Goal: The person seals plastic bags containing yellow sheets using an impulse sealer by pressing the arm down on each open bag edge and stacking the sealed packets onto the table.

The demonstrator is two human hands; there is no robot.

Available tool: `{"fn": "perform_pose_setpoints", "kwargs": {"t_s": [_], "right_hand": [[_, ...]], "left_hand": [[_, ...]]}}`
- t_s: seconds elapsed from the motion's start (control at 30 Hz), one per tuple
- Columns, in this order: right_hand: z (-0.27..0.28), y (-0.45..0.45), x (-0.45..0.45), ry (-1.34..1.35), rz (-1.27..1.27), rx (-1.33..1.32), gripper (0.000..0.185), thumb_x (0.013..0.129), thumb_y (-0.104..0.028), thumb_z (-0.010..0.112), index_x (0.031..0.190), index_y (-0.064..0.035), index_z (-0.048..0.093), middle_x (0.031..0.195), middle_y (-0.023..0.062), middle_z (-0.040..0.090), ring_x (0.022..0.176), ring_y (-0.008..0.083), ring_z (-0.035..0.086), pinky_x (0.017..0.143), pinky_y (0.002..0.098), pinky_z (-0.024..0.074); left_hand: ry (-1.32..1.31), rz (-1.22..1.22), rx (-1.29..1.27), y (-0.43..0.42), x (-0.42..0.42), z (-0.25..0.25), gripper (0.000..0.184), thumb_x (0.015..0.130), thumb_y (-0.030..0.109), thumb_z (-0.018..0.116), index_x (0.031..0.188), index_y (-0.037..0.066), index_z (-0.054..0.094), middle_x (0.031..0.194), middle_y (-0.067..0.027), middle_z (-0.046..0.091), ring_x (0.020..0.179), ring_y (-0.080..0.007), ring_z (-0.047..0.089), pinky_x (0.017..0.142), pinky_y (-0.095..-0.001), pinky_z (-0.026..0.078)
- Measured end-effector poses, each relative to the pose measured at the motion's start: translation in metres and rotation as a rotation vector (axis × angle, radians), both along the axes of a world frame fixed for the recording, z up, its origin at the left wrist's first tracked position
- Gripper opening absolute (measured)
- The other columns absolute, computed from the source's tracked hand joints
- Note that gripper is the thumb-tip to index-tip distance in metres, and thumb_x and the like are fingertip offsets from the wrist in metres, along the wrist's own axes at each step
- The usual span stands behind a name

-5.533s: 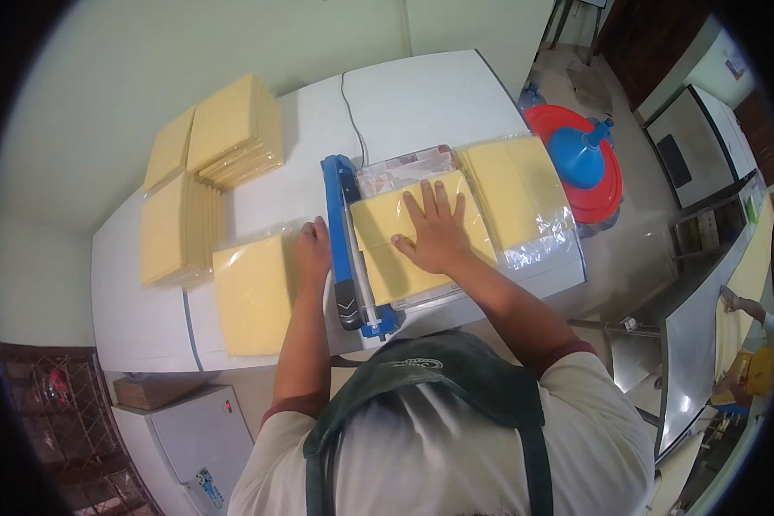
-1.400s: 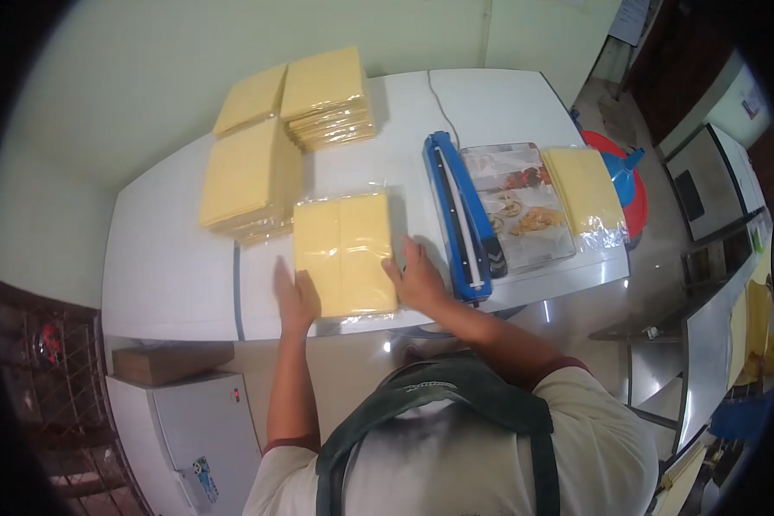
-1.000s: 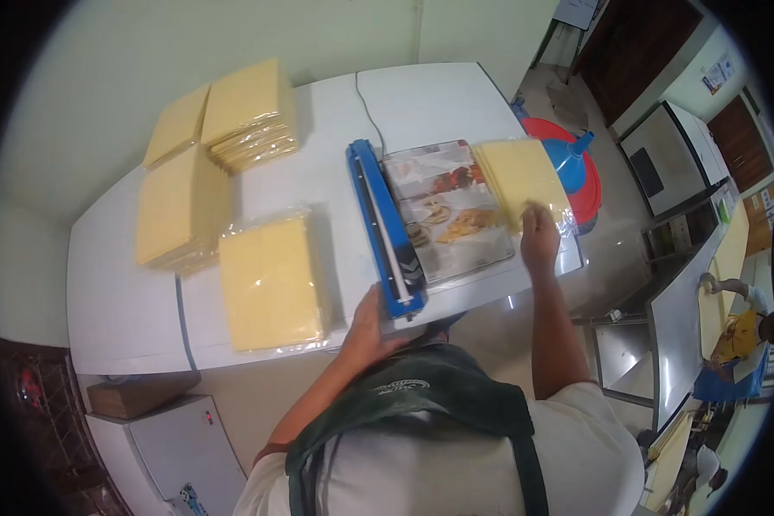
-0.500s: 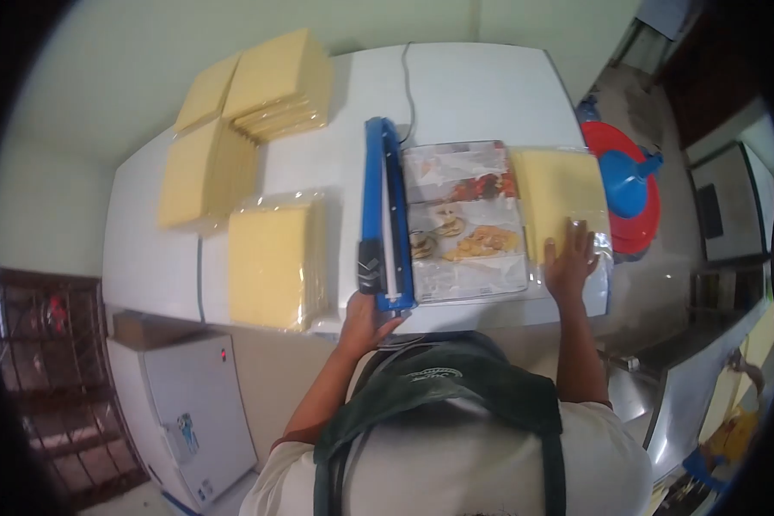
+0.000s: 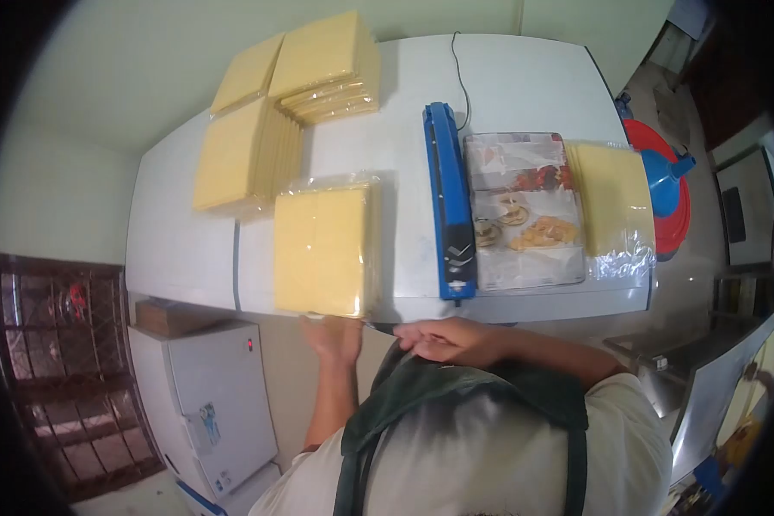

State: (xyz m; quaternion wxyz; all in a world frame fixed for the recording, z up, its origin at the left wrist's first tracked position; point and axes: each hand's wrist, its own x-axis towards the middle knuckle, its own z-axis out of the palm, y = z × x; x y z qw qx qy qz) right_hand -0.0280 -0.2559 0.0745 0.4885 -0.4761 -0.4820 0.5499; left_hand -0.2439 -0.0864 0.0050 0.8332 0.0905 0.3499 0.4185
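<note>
A stack of clear-plastic packs of flat yellow sheets (image 5: 322, 249) lies at the table's near edge. My left hand (image 5: 334, 338) is at its lower edge, palm up, with the fingertips partly hidden against the stack. To its right, my right hand (image 5: 432, 338) is held in front of the apron at the table edge, fingers curled in; whatever they hold, if anything, is hidden. The blue bar sealer (image 5: 451, 206) stands beyond it with its arm lying along the base. Beside the sealer is a picture-printed board (image 5: 529, 211), then another plastic-wrapped pack of yellow sheets (image 5: 615, 206).
Taller stacks of yellow packs (image 5: 248, 159) stand at the back left of the white table (image 5: 507, 82). A dark cord (image 5: 464, 77) runs back from the sealer. Off the right end are a red basin (image 5: 681, 219) and a blue container (image 5: 665, 182). A white fridge (image 5: 202, 404) stands below left.
Both hands have moved left: my left hand from the sealer to the stack, my right hand from the right-hand pack to the apron front. The sealer's arm now lies over its base. The view has shifted.
</note>
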Motion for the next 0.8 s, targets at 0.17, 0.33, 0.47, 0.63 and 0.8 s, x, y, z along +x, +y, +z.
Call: {"fn": "perform_pose_setpoints", "kwargs": {"t_s": [0.17, 0.33, 0.47, 0.63, 0.8], "right_hand": [[-0.078, 0.075, -0.059, -0.067, -0.360, -0.218, 0.082, 0.101, -0.037, 0.055, 0.151, 0.0130, 0.013, 0.153, 0.0353, 0.028, 0.145, 0.0421, 0.028, 0.119, 0.0409, 0.0232], [-0.078, 0.111, -0.089, 0.057, -0.406, -0.363, 0.092, 0.098, -0.036, 0.061, 0.151, 0.0152, 0.005, 0.153, 0.0360, 0.025, 0.145, 0.0391, 0.029, 0.119, 0.0401, 0.0238], [-0.077, 0.136, -0.109, 0.218, -0.578, -0.233, 0.087, 0.099, -0.031, 0.060, 0.150, 0.0153, 0.006, 0.152, 0.0339, 0.029, 0.143, 0.0354, 0.033, 0.117, 0.0394, 0.0274], [-0.092, 0.148, -0.110, 0.014, -0.732, -0.325, 0.077, 0.102, -0.035, 0.051, 0.150, 0.0124, 0.015, 0.147, 0.0312, 0.038, 0.139, 0.0356, 0.038, 0.116, 0.0394, 0.0280], [-0.083, 0.149, -0.096, 0.025, -0.711, -0.339, 0.077, 0.102, -0.038, 0.049, 0.150, 0.0130, 0.015, 0.148, 0.0315, 0.038, 0.140, 0.0358, 0.038, 0.116, 0.0392, 0.0283]], "left_hand": [[0.106, -0.460, -0.154, 0.020, -0.046, 0.011, 0.101, 0.093, 0.076, 0.020, 0.153, -0.004, 0.022, 0.154, -0.0206, 0.034, 0.139, -0.0360, 0.036, 0.116, -0.0523, 0.026], [0.875, 0.174, 0.391, 0.110, -0.137, -0.072, 0.075, 0.105, 0.055, 0.027, 0.149, -0.005, 0.031, 0.153, -0.0197, 0.038, 0.142, -0.0352, 0.033, 0.119, -0.0454, 0.024], [0.811, -0.741, 0.786, 0.184, -0.135, -0.096, 0.053, 0.109, 0.037, 0.032, 0.141, -0.004, 0.044, 0.138, -0.0167, 0.055, 0.129, -0.0272, 0.048, 0.114, -0.0373, 0.032], [0.872, -0.781, 0.506, 0.153, -0.066, -0.014, 0.060, 0.108, 0.042, 0.033, 0.136, -0.009, 0.046, 0.132, -0.0179, 0.056, 0.117, -0.0244, 0.055, 0.102, -0.0354, 0.042], [0.749, -0.786, 0.464, 0.164, -0.063, -0.030, 0.059, 0.108, 0.044, 0.035, 0.133, -0.008, 0.049, 0.125, -0.0167, 0.059, 0.109, -0.0218, 0.056, 0.096, -0.0339, 0.045]]}}
